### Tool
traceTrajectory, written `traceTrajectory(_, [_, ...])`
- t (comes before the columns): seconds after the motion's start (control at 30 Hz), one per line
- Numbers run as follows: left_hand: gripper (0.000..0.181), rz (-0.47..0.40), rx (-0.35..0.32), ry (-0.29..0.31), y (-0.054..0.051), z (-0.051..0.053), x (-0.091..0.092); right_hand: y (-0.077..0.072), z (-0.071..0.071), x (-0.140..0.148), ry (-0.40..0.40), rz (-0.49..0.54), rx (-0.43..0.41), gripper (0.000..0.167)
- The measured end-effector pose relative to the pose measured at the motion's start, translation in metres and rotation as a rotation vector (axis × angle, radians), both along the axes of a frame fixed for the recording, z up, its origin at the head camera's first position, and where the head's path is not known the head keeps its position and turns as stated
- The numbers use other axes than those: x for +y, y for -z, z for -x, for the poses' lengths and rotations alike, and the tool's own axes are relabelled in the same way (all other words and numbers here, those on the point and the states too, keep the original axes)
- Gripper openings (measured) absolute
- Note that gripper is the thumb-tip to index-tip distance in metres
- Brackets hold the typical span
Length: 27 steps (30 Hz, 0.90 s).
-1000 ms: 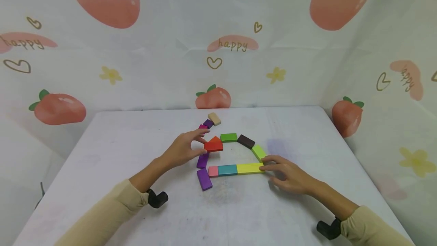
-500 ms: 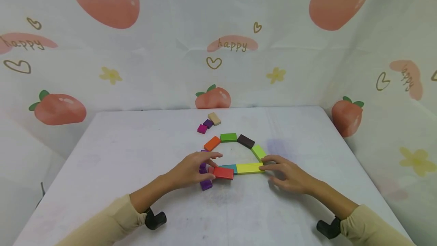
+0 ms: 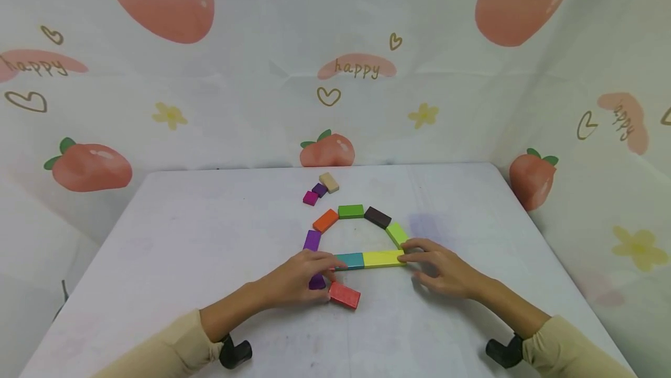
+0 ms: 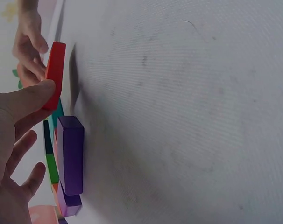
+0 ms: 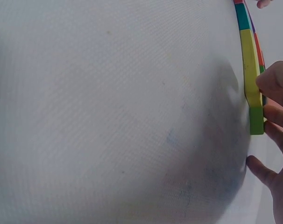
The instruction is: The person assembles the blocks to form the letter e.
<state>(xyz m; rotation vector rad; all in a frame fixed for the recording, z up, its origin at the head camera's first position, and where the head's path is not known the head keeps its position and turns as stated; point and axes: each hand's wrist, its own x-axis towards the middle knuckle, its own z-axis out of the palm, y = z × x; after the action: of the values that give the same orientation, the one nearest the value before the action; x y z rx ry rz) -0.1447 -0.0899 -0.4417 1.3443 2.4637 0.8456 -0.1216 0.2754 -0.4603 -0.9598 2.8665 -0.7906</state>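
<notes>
My left hand [image 3: 293,282] pinches a red block [image 3: 345,296] between thumb and finger, in front of the row. In the left wrist view the red block [image 4: 55,74] is lifted off the table, and a purple block [image 4: 74,156] stands close by. My right hand [image 3: 445,270] rests at the right end, its fingertips touching the lime block [image 3: 396,234] and the yellow block [image 3: 381,259]. Left of the yellow block lies a teal block [image 3: 351,261]. A pink block beside the teal one is mostly hidden by my left hand, which also partly covers a front purple block [image 3: 317,282].
An arch continues through an upper purple block [image 3: 311,240], an orange block [image 3: 325,221], a green block [image 3: 350,212] and a dark block [image 3: 377,217]. Behind it lie a magenta block [image 3: 310,198], a small dark purple block [image 3: 320,190] and a beige block [image 3: 329,182] on the white table [image 3: 209,221].
My left hand has carried the red block from above the orange block toward the front, past the teal and pink blocks, and tilted it. The right hand has stayed in place.
</notes>
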Motion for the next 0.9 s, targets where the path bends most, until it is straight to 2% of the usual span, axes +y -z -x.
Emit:
traceTrajectory(0.2, [0.053,0.078,0.045,0.026,0.0033,0.0005,-0.002,0.0009,-0.0001,0.0002,-0.005,0.007,0.012,0.037])
traceTrajectory(0.43, [0.051,0.124,0.105,0.069,0.0021,0.0014,-0.0032,0.0012,-0.0003,0.0004,-0.006,0.012,0.029,0.038])
traceTrajectory(0.9, [0.055,0.145,0.064,0.052,0.0023,0.0001,-0.0038,0.0017,-0.0004,0.0004,-0.003,0.007,0.029,0.038])
